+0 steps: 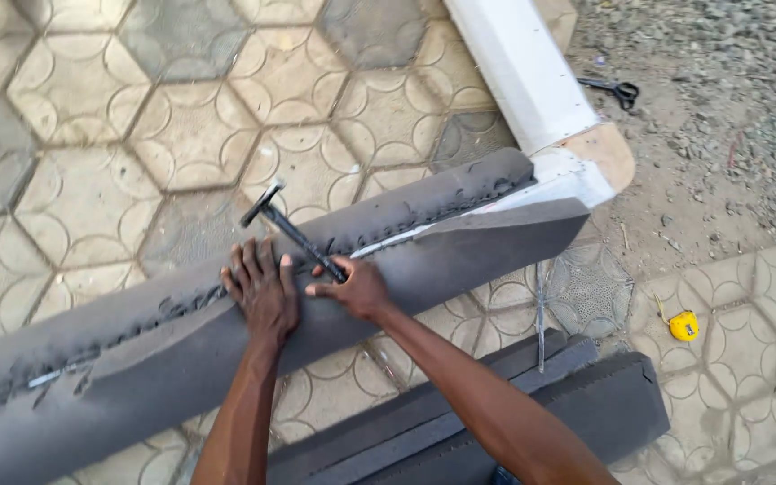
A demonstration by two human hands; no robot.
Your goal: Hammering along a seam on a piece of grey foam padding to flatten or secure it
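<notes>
My right hand [357, 289] grips the handle of a black hammer [282, 220], whose head is raised to the upper left above the work. My left hand [260, 289] lies flat, fingers spread, on a long strip of grey foam [460, 244] that wraps a white wooden frame piece [577, 171]. A ragged seam in the foam runs along the piece just above both hands.
More grey foam slabs [586, 404] lie at the bottom. A yellow tape measure [683, 325] sits on the hexagonal paving at right. Black scissors [617, 90] lie on the gravel at top right. A white beam [523, 67] runs off the top.
</notes>
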